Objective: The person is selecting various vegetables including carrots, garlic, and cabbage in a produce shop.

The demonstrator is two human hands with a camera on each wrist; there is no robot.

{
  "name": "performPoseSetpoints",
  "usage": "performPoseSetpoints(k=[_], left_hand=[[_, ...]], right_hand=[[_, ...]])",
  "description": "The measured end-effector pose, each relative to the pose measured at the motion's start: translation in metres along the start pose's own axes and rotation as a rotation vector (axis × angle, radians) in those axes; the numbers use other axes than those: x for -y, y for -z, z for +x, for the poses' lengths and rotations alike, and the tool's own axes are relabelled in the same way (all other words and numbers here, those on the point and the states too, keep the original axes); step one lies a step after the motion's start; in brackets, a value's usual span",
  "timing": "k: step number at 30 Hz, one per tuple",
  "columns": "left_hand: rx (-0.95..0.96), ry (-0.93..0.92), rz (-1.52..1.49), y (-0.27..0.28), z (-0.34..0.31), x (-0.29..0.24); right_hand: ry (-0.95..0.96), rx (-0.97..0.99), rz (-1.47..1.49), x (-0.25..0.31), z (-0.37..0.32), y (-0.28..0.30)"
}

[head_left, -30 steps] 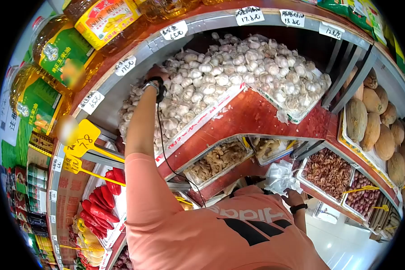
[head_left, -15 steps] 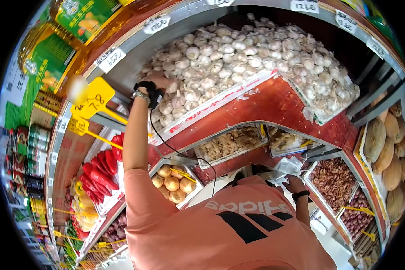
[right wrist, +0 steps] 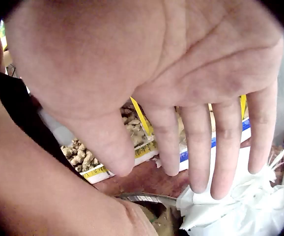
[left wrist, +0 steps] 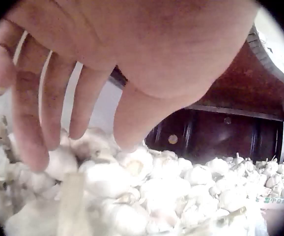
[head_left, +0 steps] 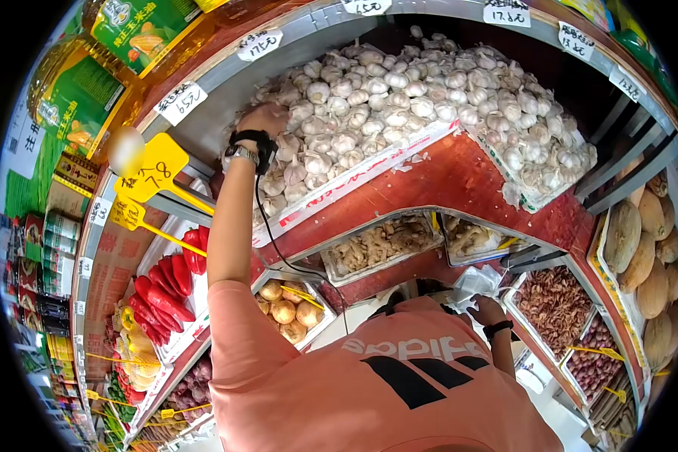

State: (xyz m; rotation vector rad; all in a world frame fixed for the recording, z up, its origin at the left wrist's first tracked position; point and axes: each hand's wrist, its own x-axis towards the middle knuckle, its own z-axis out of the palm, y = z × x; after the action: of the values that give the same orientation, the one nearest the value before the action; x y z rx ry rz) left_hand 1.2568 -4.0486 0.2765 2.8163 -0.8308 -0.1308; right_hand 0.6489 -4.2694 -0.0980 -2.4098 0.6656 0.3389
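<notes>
Garlic (head_left: 399, 98) stretches toward 3 o'clock, head view, from the left hand (head_left: 264, 120), nearer of 2, whose slightly parted fingers hang over it, gripping nothing visible; the right hand (head_left: 490, 310), fingers extended, is near a plastic bag (head_left: 477, 281) at 11 o'clock.

In the head view, round white garlic bulbs (head_left: 401, 105) lie beyond knobbly tan ginger roots (head_left: 384, 244); round golden onions (head_left: 284, 310) lie left of the ginger, long red peppers (head_left: 175, 276) farther left, oblong tan squashes (head_left: 639, 260) far right.
</notes>
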Motion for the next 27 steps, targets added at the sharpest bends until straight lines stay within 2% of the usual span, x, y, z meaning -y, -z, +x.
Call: performPoseSetpoints(k=[2,5,6,9,10,14,20,25,27], left_hand=[[-0.125,-0.07,-0.028,-0.008,0.023,0.003],[-0.006,-0.042,0.202,-0.021,0.052,-0.011],[-0.15,-0.121,0.172,-0.031,0.058,-0.007],[-0.101,-0.1,0.218,-0.034,0.075,-0.008],[-0.169,-0.092,0.254,-0.035,0.073,-0.011],[-0.191,-0.158,0.305,-0.035,0.084,0.009],[-0.18,-0.101,0.121,-0.031,0.075,0.02],[-0.293,-0.326,-0.073,-0.03,0.051,-0.02],[-0.313,-0.386,-0.094,-0.026,0.039,-0.054]], right_hand=[[-0.04,0.007,0.012,-0.003,-0.005,-0.003],[-0.056,-0.003,0.057,-0.011,-0.011,-0.011],[-0.061,-0.019,0.071,-0.012,-0.014,-0.012],[-0.094,-0.053,0.108,-0.013,-0.023,-0.014],[-0.113,-0.047,0.111,-0.012,-0.026,-0.014],[-0.146,-0.026,0.127,-0.019,-0.034,-0.025],[-0.167,-0.006,0.129,-0.019,-0.034,-0.027],[-0.164,0.008,0.094,-0.012,-0.029,-0.019],[-0.098,-0.062,0.077,-0.016,-0.026,-0.023]])
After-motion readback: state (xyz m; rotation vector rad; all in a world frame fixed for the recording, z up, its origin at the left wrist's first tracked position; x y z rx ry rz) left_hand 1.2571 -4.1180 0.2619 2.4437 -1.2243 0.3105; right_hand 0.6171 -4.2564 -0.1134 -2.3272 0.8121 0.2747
